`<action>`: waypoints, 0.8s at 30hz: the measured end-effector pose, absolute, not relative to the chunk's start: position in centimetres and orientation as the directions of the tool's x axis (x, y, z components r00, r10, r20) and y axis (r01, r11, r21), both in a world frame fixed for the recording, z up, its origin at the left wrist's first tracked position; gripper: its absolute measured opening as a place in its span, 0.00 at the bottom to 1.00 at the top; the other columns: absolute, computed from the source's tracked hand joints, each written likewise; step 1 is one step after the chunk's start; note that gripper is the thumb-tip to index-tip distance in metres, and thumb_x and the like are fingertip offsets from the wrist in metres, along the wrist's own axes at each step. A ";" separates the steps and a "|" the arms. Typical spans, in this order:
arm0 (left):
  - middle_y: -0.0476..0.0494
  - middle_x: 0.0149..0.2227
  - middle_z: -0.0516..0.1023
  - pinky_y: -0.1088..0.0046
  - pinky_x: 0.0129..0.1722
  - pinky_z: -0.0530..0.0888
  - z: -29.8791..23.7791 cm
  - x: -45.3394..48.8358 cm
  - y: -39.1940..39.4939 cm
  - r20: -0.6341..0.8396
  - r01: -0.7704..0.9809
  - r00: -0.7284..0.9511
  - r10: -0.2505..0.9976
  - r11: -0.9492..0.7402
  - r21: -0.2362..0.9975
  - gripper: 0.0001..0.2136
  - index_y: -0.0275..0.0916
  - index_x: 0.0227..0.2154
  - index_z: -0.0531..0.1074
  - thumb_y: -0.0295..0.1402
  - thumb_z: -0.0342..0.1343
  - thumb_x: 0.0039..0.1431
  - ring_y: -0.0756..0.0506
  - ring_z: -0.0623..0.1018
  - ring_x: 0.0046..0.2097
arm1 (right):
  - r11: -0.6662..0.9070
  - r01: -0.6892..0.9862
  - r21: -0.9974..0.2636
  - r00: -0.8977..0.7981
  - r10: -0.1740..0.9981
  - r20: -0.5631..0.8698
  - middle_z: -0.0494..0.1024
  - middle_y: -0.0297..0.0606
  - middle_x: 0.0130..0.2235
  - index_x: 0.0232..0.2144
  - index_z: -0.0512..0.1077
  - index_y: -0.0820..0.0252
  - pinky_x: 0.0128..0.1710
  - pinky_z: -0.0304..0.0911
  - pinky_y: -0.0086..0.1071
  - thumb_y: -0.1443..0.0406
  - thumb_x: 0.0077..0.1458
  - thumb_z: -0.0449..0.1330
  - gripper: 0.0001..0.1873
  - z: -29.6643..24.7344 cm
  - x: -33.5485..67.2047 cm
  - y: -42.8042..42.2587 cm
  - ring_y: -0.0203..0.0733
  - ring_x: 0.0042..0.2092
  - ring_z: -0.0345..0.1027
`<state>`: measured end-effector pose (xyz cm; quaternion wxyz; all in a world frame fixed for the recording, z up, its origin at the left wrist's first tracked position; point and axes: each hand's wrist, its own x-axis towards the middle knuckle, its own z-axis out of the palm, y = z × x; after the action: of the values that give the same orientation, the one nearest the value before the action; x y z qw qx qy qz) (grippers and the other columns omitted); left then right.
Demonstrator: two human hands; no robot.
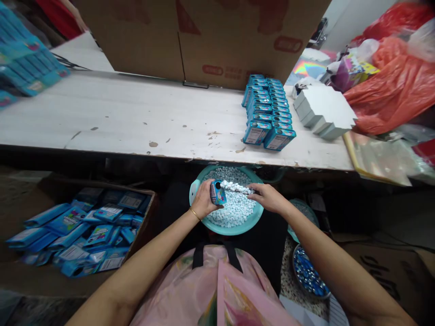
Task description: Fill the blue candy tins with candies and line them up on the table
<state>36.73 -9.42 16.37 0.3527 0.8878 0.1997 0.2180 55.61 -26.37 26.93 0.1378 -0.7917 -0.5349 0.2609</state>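
The white table (152, 117), its paint chipped in spots, runs across the view, with a large carton (231, 40) standing along its far side. Below the table's left end, a box (144, 226) holds a loose heap of blue packs (73, 222). An orange-red bag (394, 86) sits at the far right of the table; a stack of white card (322, 108) lies between it and two rows of upright packs (268, 115), packed close together.

Just below the table's near edge, in front of the person, is a turquoise basin (231, 230) with many small white pellets (234, 215) in it. Both hands are over it. The left hand (204, 199) is curled round one blue pack (218, 194), tilted, its dark round hole at the top. The right hand (267, 197) is closed in a pinch on the end of a narrow scoop (251, 189) heaped with pellets, whose tip reaches the pack's hole. The scoop is mostly covered, so its shape is hard to judge.
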 end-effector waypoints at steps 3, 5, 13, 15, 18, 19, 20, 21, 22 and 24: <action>0.34 0.52 0.60 0.53 0.54 0.59 16.2 37.1 -10.3 0.292 0.167 0.835 0.466 -0.721 0.672 0.44 0.37 0.52 0.51 0.41 0.66 0.30 0.35 0.60 0.55 | -0.405 0.852 -0.332 0.315 0.903 -0.292 0.75 0.36 0.37 0.45 0.67 0.51 0.36 0.57 0.30 0.56 0.52 0.53 0.18 28.2 54.9 -25.8 0.43 0.40 0.67; 0.34 0.52 0.60 0.52 0.55 0.58 16.1 37.2 -10.7 0.299 0.162 0.841 0.452 -0.737 0.656 0.43 0.37 0.53 0.51 0.39 0.66 0.31 0.35 0.59 0.56 | -0.405 0.892 -0.199 0.334 0.889 -0.313 0.75 0.38 0.37 0.45 0.67 0.51 0.36 0.57 0.32 0.57 0.53 0.51 0.17 29.0 54.1 -25.1 0.45 0.40 0.67; 0.32 0.52 0.59 0.52 0.54 0.59 15.1 37.3 -11.0 0.330 0.166 0.819 0.470 -0.744 0.647 0.41 0.34 0.53 0.51 0.39 0.63 0.34 0.33 0.60 0.56 | -0.342 0.940 -0.007 0.317 0.880 -0.353 0.74 0.44 0.37 0.38 0.69 0.59 0.37 0.59 0.35 0.62 0.55 0.47 0.14 31.3 51.4 -23.1 0.45 0.38 0.68; 0.32 0.52 0.59 0.52 0.55 0.59 15.1 37.0 -10.8 0.328 0.175 0.817 0.474 -0.747 0.642 0.41 0.34 0.53 0.51 0.40 0.63 0.35 0.34 0.59 0.56 | -0.347 0.938 -0.017 0.322 0.885 -0.336 0.74 0.42 0.38 0.39 0.68 0.58 0.36 0.59 0.34 0.61 0.55 0.47 0.13 31.3 52.0 -24.0 0.44 0.38 0.68; 0.33 0.52 0.59 0.55 0.55 0.58 15.4 36.4 -10.2 0.310 0.213 0.804 0.508 -0.732 0.647 0.43 0.35 0.54 0.49 0.41 0.64 0.34 0.35 0.60 0.55 | -0.399 0.916 -0.029 0.369 0.871 -0.323 0.73 0.40 0.40 0.42 0.65 0.55 0.37 0.59 0.34 0.59 0.55 0.48 0.14 29.3 53.9 -26.0 0.44 0.39 0.67; 0.34 0.52 0.59 0.55 0.55 0.58 15.5 36.1 -10.0 0.302 0.229 0.796 0.525 -0.723 0.652 0.43 0.36 0.54 0.49 0.41 0.64 0.34 0.35 0.60 0.55 | -0.432 0.901 -0.032 0.397 0.853 -0.339 0.73 0.40 0.41 0.43 0.64 0.54 0.37 0.59 0.35 0.60 0.55 0.49 0.14 28.0 54.5 -26.6 0.44 0.39 0.67; 0.35 0.52 0.59 0.56 0.55 0.58 15.7 35.8 -9.8 0.295 0.244 0.786 0.544 -0.711 0.660 0.44 0.37 0.54 0.49 0.41 0.64 0.33 0.35 0.61 0.55 | -0.470 0.882 -0.036 0.426 0.827 -0.367 0.73 0.41 0.41 0.43 0.64 0.55 0.37 0.59 0.35 0.60 0.55 0.50 0.14 26.5 54.8 -27.0 0.45 0.39 0.67; 0.36 0.52 0.59 0.57 0.55 0.59 15.9 35.4 -9.6 0.289 0.257 0.773 0.564 -0.696 0.671 0.44 0.38 0.53 0.49 0.42 0.65 0.33 0.36 0.61 0.54 | -0.502 0.864 -0.043 0.446 0.800 -0.401 0.73 0.43 0.40 0.43 0.64 0.57 0.37 0.59 0.36 0.62 0.54 0.50 0.14 24.9 54.9 -27.2 0.45 0.39 0.68; 0.36 0.51 0.60 0.58 0.54 0.59 16.1 35.1 -9.4 0.286 0.267 0.758 0.586 -0.679 0.684 0.44 0.39 0.53 0.49 0.42 0.65 0.32 0.36 0.62 0.54 | -0.525 0.849 -0.056 0.454 0.780 -0.430 0.73 0.44 0.40 0.43 0.64 0.59 0.37 0.59 0.36 0.63 0.54 0.50 0.13 23.1 54.7 -27.0 0.45 0.39 0.68; 0.37 0.51 0.60 0.60 0.54 0.60 16.5 34.4 -9.0 0.284 0.282 0.724 0.629 -0.644 0.711 0.44 0.39 0.53 0.50 0.43 0.65 0.31 0.37 0.63 0.53 | -0.536 0.838 -0.105 0.440 0.776 -0.452 0.73 0.46 0.39 0.43 0.64 0.62 0.38 0.58 0.36 0.66 0.55 0.49 0.13 19.8 53.4 -25.9 0.44 0.40 0.68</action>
<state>34.39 -9.01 16.55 0.3301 0.8677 0.2623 0.2632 53.40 -25.87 19.78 -0.0675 -0.8458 -0.4770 0.2292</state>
